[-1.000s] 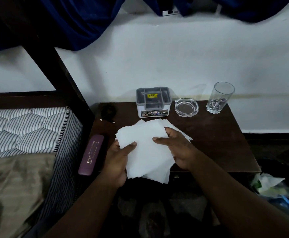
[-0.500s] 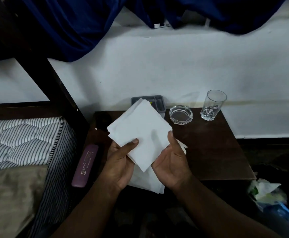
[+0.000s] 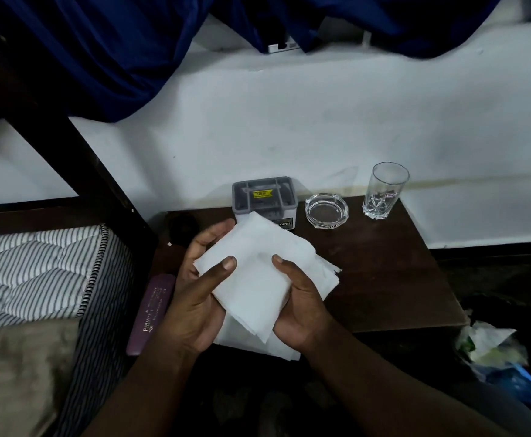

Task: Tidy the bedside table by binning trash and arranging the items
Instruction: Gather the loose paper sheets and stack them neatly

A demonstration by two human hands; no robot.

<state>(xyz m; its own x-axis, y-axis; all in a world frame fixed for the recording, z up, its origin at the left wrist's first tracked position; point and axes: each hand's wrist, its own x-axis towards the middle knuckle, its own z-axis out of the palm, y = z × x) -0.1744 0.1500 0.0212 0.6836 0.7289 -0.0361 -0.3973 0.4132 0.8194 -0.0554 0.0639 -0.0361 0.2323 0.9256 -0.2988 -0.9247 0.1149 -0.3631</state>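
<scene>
At the far left lies the striped mattress [image 3: 30,266], and just beside the dark bedside table [image 3: 393,272] a purple case [image 3: 152,313] rests lengthwise, where it lay half a second ago. The left hand [image 3: 194,298] cups the left edge of a stack of white napkins [image 3: 254,279], thumb pressed on top and fingers curled beneath and behind; compared with the earlier frame the stack has dropped lower and tilted flatter, so the grey organiser box [image 3: 264,197] behind it, then mostly hidden, now shows its top and yellow sticker. The right hand [image 3: 302,304] closes on the stack's right side, thumb on top, palm under the lower corner, closer in than before. The napkins sit above the table's front left part, some loose sheets trailing below the hands. Further right the glass ashtray [image 3: 326,211] and the empty drinking glass [image 3: 384,190] stand unmoved by the wall. On the floor at far right sits a bag of trash [image 3: 491,345].
</scene>
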